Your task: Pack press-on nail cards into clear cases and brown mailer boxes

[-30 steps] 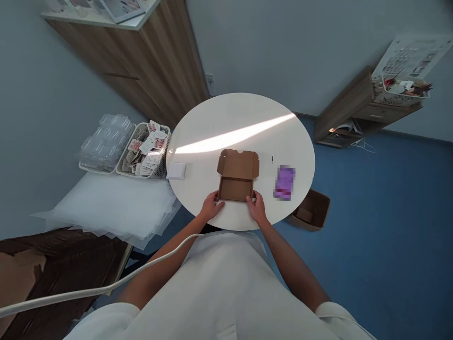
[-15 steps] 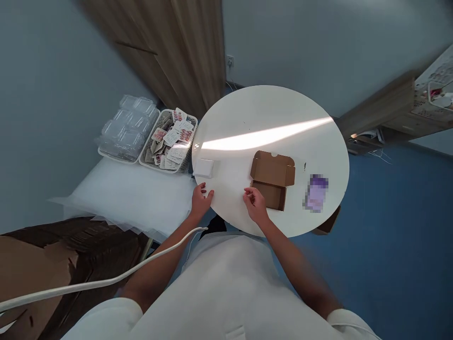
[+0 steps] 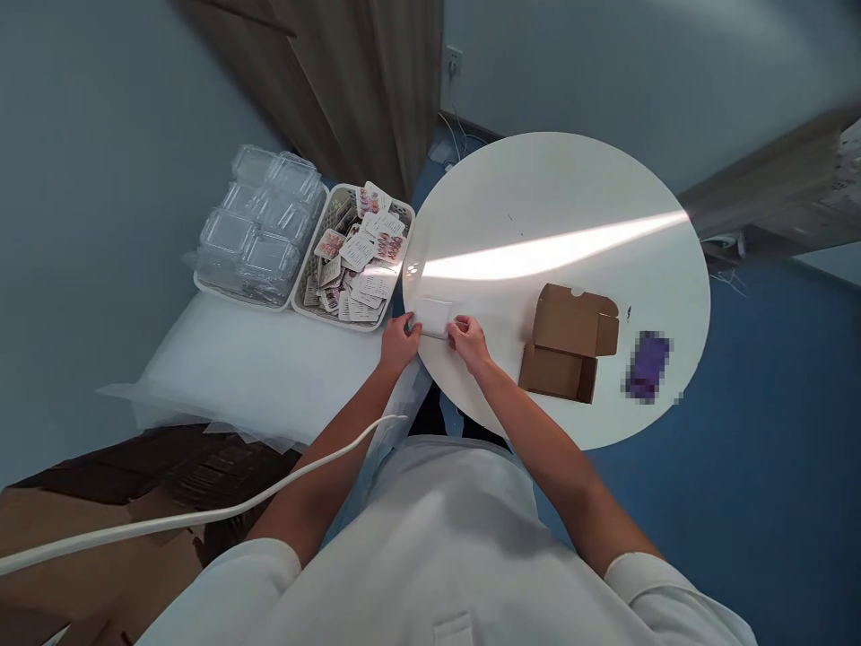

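A flat white wrapped packet (image 3: 433, 317) lies near the left edge of the round white table (image 3: 491, 215). My left hand (image 3: 401, 343) pinches its left side between thumb and fingers. At its lower right corner, my right hand (image 3: 469, 341) is closed with the fingertips on the edge. What the packet contains is hidden. To the right of my right hand, an open brown cardboard box (image 3: 571, 323) stands with its lid folded back; nothing shows inside.
Left of the table are a white basket (image 3: 404, 309) of printed cards (image 3: 360, 251) and a tray of stacked clear plastic boxes (image 3: 259, 215). White sheets (image 3: 269, 368) lie before them. A blurred purple item (image 3: 649, 366) is at right. A white cable (image 3: 269, 493) crosses my left arm.
My right hand has moved left from the cardboard box to the packet. My left hand has come up and closed on the packet's left side. The view has shifted left.
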{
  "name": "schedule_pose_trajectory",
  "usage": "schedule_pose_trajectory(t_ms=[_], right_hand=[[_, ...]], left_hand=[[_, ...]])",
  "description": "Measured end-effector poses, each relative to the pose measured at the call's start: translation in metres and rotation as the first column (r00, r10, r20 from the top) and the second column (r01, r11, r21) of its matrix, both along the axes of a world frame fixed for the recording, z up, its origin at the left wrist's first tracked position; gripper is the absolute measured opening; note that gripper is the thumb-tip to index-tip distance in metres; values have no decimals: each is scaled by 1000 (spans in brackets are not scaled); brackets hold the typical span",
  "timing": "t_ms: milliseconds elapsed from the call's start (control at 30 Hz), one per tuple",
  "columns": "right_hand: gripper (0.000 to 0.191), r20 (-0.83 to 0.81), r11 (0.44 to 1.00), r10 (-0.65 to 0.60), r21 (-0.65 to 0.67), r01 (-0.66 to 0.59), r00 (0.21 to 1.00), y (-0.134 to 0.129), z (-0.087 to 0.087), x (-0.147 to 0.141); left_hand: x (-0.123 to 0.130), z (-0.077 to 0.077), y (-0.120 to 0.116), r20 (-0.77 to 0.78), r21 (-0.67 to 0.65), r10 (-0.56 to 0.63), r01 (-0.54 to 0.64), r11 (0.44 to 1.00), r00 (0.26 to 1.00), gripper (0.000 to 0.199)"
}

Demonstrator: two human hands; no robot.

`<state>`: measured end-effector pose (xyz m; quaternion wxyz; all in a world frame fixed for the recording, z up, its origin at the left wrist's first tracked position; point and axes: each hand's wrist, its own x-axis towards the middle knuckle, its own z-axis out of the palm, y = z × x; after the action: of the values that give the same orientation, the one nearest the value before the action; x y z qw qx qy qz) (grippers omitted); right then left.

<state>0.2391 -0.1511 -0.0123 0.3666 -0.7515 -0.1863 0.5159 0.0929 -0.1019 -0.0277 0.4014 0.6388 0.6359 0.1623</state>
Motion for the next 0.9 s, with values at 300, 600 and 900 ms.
schedule_pose_trajectory(t_ms=[300,600,900], right_hand=[[31,192,998,63,6,-66,979,13,-13,-5],[33,90,982,107,143,-119,990,-25,19,19],[33,256,939,25,326,-111,966,-126,49,104]], left_hand=[[6,-8,-2,52,0,31,-31,1000,998,38],[17,15,-34,424,-355,343,-195,914,838,33],[95,51,-102,500,-292,50,113,950,865,40]])
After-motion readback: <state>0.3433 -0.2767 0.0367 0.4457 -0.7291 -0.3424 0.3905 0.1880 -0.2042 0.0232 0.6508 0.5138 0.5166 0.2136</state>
